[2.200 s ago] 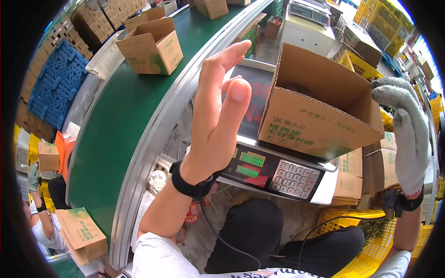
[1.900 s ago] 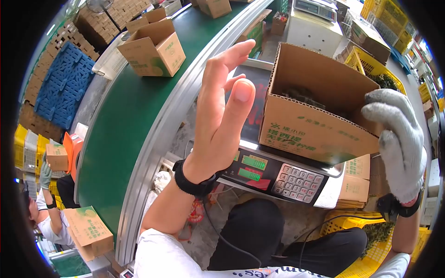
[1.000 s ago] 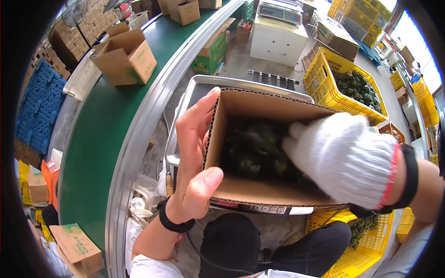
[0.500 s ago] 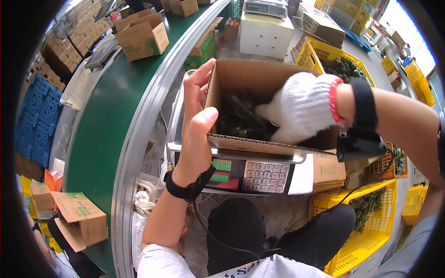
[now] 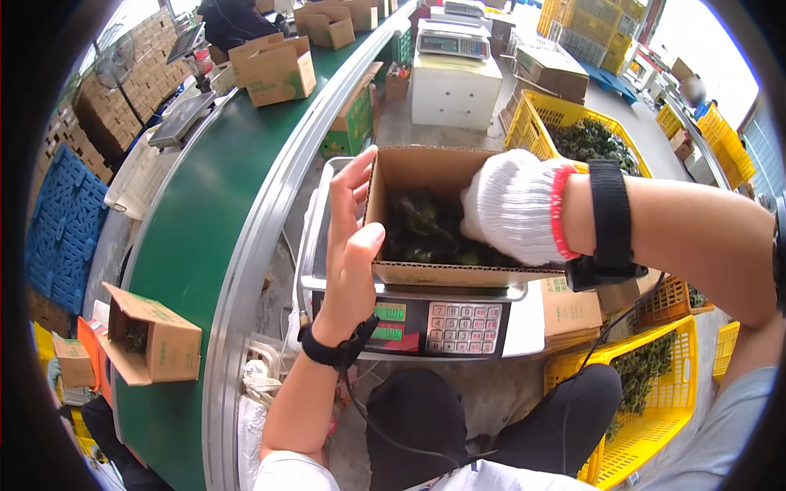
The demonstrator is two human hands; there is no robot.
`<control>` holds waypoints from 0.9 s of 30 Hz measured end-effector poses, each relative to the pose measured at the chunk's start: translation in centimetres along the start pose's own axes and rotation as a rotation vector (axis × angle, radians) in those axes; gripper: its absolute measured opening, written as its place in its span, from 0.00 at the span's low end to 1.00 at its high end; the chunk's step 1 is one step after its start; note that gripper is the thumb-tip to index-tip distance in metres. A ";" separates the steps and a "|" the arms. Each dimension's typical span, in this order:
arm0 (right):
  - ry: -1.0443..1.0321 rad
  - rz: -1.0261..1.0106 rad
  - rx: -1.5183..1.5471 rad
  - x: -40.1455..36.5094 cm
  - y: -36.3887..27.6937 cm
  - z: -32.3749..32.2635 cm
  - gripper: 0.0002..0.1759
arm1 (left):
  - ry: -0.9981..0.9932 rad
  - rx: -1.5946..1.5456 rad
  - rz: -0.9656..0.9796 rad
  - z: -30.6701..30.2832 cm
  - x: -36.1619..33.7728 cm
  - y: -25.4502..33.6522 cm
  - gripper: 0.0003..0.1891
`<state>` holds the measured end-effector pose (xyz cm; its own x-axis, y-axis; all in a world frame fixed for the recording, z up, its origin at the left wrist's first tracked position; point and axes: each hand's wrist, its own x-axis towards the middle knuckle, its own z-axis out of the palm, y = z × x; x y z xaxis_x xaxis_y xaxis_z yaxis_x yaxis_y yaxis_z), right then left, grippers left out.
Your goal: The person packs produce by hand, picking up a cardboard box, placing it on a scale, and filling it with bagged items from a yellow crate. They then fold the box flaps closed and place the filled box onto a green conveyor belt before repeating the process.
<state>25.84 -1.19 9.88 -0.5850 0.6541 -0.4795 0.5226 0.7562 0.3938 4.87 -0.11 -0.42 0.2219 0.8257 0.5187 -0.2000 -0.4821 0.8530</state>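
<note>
An open cardboard box (image 5: 458, 275) rests on a weighing scale (image 5: 468, 329) with a keypad and lit green displays. Dark green leafy produce (image 5: 422, 227), partly under shiny clear film, lies inside. Bare, my left hand (image 5: 354, 245) grips the box's left wall, with the thumb at the near corner and the fingers along the outside. My right hand (image 5: 517, 209), in a white knitted glove with a red cuff, reaches into the box at its right side. Its fingertips are hidden, so what they touch does not show.
Left of the scale runs a green conveyor belt (image 5: 192, 204) with a metal rail, carrying open boxes (image 5: 278, 75). Yellow crates (image 5: 655, 425) of leafy greens stand at the right. Another scale (image 5: 453, 41) sits on a white cabinet (image 5: 455, 90). Other people are partly visible at the left edges.
The view has shifted, so the box appears lower. My right hand has drawn its fingers together deeper against the produce. The boxes on the belt have moved up the frame.
</note>
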 end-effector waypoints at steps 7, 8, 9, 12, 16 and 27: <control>0.159 0.156 0.511 -3.4 1.3 -4.3 0.20 | -0.005 -0.048 -0.027 -0.3 0.4 -0.9 0.38; 0.168 0.175 0.581 -3.8 1.7 -4.2 0.20 | 0.004 -0.056 -0.041 -0.2 0.3 -1.0 0.39; 0.169 0.176 0.576 -3.8 2.0 -3.8 0.20 | 0.006 -0.056 -0.036 -0.1 0.3 -1.0 0.39; 0.305 0.163 0.772 -4.0 2.6 -3.0 0.23 | 0.023 -0.137 -0.088 0.3 0.3 -0.8 0.40; 0.259 0.275 1.161 -3.5 2.2 -3.4 0.30 | 0.013 -0.080 -0.060 0.2 0.6 -0.7 0.41; -0.240 0.170 0.296 -0.1 3.6 -2.3 0.26 | 0.014 -0.087 -0.082 0.5 0.7 -0.9 0.40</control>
<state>26.34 1.52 13.12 -0.3324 0.7191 -0.6103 0.7752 0.5769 0.2575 5.72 0.81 -0.81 0.2277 0.8655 0.4462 -0.2636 -0.3863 0.8839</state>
